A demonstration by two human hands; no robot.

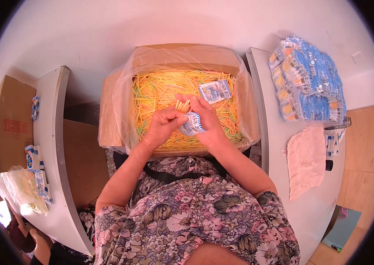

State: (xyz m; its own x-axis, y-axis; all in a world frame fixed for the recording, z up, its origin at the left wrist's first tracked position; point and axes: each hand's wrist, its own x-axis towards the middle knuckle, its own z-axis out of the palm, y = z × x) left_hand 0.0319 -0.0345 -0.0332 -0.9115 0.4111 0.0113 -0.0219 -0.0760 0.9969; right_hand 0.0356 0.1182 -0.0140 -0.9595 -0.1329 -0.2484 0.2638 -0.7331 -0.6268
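Over a box, both my hands meet around a small blue-and-white printed packet (192,125) and a short bundle of thin yellow sticks (182,105). My left hand (162,126) pinches the packet's edge between thumb and fingers. Curled around the sticks is my right hand (207,118), its palm against the packet's other side. How far the sticks reach into the packet is hidden by my fingers. Below lies a mass of loose yellow, orange and green sticks (156,88) filling the cardboard box (165,52), lined with clear plastic. Another flat packet (215,91) rests on the sticks.
At right, a white table (275,150) bears a big clear bag of filled packets (308,81), a pink cloth (306,159) and a black cap (329,165). A left table (59,145) holds packets (33,157) and a plastic bag (19,187). Another person's arm (41,247) shows lower left.
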